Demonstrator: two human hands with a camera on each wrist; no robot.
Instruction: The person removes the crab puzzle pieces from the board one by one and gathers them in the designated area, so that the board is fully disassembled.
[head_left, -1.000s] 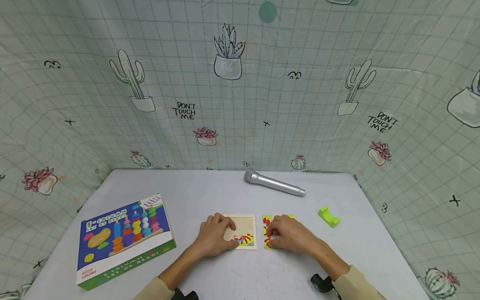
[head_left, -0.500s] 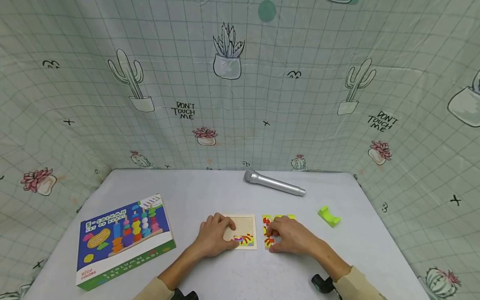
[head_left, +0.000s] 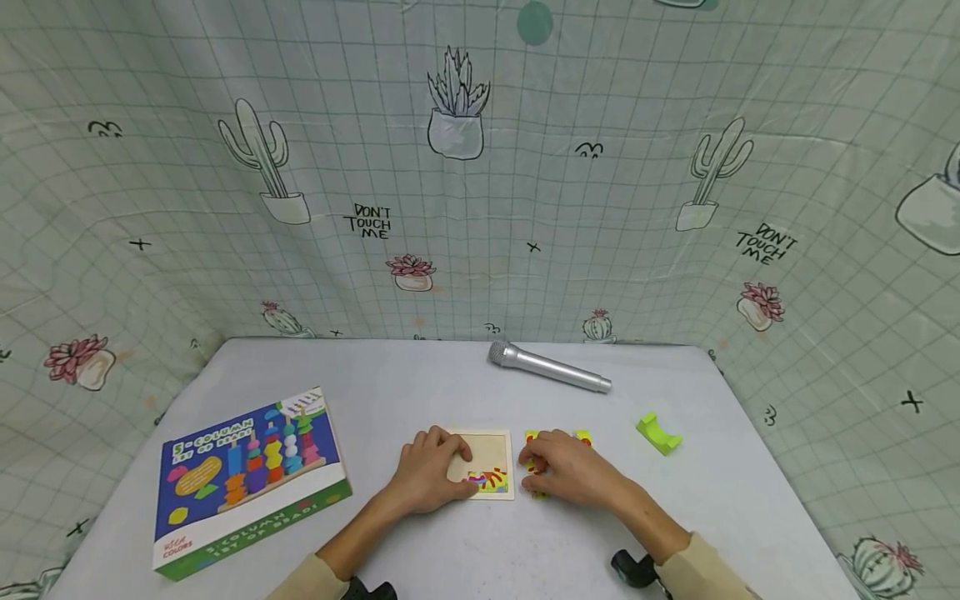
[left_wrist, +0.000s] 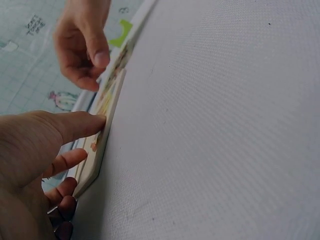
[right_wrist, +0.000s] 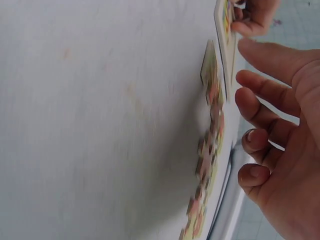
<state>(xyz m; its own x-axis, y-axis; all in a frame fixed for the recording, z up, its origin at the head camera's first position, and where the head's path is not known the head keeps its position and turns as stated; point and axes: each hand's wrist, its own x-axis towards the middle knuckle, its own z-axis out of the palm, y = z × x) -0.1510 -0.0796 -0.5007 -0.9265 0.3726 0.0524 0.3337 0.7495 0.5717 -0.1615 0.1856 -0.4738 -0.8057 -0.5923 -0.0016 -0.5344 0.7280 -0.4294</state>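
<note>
A square wooden puzzle tray (head_left: 486,448) lies on the table, with a colourful piece (head_left: 492,480) in its lower right part. My left hand (head_left: 429,472) holds the tray by its left side, the thumb on the near rim and the fingers on the far side, as the left wrist view shows too. Just right of the tray, my right hand (head_left: 576,468) hovers over a group of bright puzzle pieces (right_wrist: 205,165), hiding part of them. Its thumb and fingers are loosely bent and apart, and nothing shows between them in the right wrist view.
A silver microphone (head_left: 553,367) lies at the back of the table. Right of the pieces is a lime-green curved block (head_left: 658,433). A 5-column bead set box (head_left: 251,479) stands at the left. A patterned cloth hangs behind.
My right hand has moved slightly left towards the tray, off the lower edge of the puzzle pieces. My left hand and the tray have stayed where they were.
</note>
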